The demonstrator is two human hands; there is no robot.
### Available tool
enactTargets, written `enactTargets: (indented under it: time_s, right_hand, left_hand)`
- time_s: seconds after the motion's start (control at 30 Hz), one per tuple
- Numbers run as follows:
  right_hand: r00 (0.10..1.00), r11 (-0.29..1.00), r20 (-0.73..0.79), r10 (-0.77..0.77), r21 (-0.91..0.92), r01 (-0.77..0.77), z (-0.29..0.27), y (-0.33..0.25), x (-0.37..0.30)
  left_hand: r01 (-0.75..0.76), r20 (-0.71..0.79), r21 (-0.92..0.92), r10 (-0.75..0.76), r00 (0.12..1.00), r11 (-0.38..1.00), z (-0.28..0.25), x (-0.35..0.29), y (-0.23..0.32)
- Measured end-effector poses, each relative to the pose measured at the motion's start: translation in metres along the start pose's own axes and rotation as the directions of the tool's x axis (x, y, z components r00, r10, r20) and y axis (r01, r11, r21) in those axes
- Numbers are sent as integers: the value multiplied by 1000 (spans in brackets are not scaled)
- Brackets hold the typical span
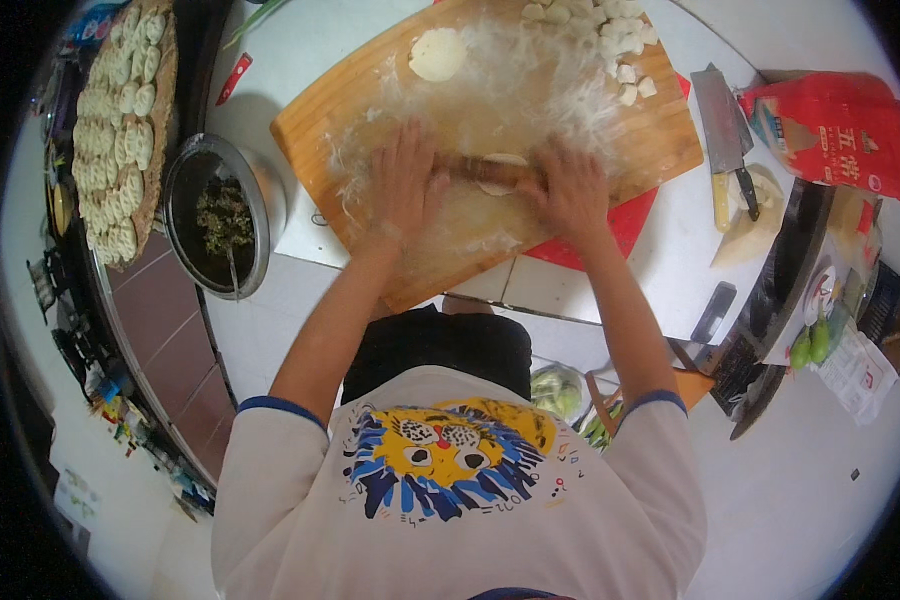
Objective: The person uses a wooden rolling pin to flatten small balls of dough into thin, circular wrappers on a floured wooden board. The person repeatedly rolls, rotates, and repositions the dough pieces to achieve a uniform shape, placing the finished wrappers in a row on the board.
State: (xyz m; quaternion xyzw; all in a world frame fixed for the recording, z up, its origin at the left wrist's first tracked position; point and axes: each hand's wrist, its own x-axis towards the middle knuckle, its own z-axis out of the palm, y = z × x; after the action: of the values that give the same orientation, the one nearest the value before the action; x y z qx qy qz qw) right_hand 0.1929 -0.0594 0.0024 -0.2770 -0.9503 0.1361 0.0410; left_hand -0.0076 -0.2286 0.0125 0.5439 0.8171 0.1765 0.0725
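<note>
A wooden rolling pin (465, 169) lies crosswise on a floured wooden board (310, 125). My left hand (404, 185) is on its left end, with the fingers reaching forward over it. At the other end my right hand (572, 188), somewhat blurred, presses on the pin in the same way. Between the hands, a small pale round of dough (505, 187) shows partly from under the pin. Farther off on the board lies a flat dough wrapper (437, 54). Several cut dough pieces (622, 42) are gathered at the far right corner, dusted with flour.
Left of the board stands a metal bowl (258, 215) of dark green filling with a spoon. Beyond it is a tray of shaped dumplings (125, 130). On the right lie a cleaver (720, 115), a smaller knife (748, 195) and a red package (840, 130). A red sheet (620, 225) sticks out beneath the board.
</note>
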Motion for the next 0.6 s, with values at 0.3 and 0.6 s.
enactTargets:
  time_s: [0.3, 0.6]
  right_hand:
    - [997, 998, -45, 66, -18, -67, 5, -26, -35]
    - [996, 995, -80, 49, -86, -56, 9, -21, -42]
  left_hand:
    - [24, 62, 13, -25, 998, 1000, 13, -36, -8]
    - [-14, 149, 8, 13, 989, 1000, 10, -68, -6]
